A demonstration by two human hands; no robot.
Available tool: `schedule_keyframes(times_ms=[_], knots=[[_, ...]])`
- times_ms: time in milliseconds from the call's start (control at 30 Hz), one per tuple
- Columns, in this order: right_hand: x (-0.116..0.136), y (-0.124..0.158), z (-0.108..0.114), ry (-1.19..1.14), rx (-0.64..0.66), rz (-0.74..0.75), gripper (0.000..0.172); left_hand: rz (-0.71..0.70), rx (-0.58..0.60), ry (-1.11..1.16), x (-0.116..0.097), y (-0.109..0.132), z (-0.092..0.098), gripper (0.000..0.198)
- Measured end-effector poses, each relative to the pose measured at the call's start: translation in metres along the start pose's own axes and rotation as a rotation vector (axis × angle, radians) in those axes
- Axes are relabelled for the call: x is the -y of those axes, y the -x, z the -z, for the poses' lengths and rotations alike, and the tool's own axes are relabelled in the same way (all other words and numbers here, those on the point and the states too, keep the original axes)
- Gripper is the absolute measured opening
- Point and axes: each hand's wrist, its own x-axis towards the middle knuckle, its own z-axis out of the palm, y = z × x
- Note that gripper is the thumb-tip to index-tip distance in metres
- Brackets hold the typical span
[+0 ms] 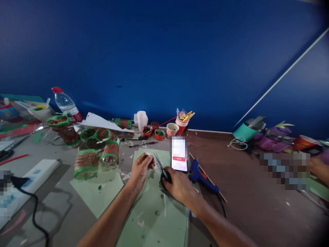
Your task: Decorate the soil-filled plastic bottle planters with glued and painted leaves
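My right hand (180,185) is closed round the black handles of a pair of scissors (166,176), their blades pointing up and left, slightly parted. Just left of the blades, my left hand (141,168) is pinched closed. A small brownish piece shows at its fingertips, too small to name. Both hands are above a pale green sheet (151,223) dotted with brown specks and white scraps. Beyond my right hand lies a lit phone (179,165), and a blue glue gun (199,173) rests beside it.
Green-rimmed brown containers (86,164) and a red-capped bottle (65,103) stand at left, near a white power strip (38,181) with a black cable. Paper cups (172,130) are at the back. A teal container (248,128) and another person's arm (320,169) appear at right.
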Motion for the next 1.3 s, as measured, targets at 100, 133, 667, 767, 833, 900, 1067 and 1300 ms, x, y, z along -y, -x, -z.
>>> schedule_keyframes(times_ms=[100,133,667,767,833,900,1067,1300], knots=[[0.006,0.003,0.006,0.029,0.05,0.029,0.04,-0.01,-0.02,0.011,0.001,-0.001,0.0,0.031],[0.008,0.004,0.007,0.039,0.063,0.034,0.041,-0.012,-0.021,0.012,0.002,-0.002,0.0,0.031],[0.032,0.004,0.004,0.465,0.114,0.14,0.026,-0.066,-0.026,-0.05,0.011,-0.006,0.003,0.029],[0.036,0.001,0.005,0.506,0.126,0.164,0.026,-0.074,-0.034,-0.058,0.012,-0.008,0.003,0.028],[0.037,-0.001,0.007,0.527,0.133,0.174,0.028,-0.08,-0.035,-0.055,0.013,-0.008,0.003,0.029],[0.037,-0.002,0.01,0.539,0.156,0.204,0.03,-0.083,-0.037,-0.047,0.013,-0.008,0.003,0.029],[0.038,-0.002,0.017,0.504,0.191,0.18,0.031,-0.09,-0.043,-0.044,0.012,-0.007,0.002,0.027],[0.037,-0.003,0.034,0.35,0.035,0.136,0.024,-0.13,-0.039,-0.064,0.003,-0.002,0.0,0.027]])
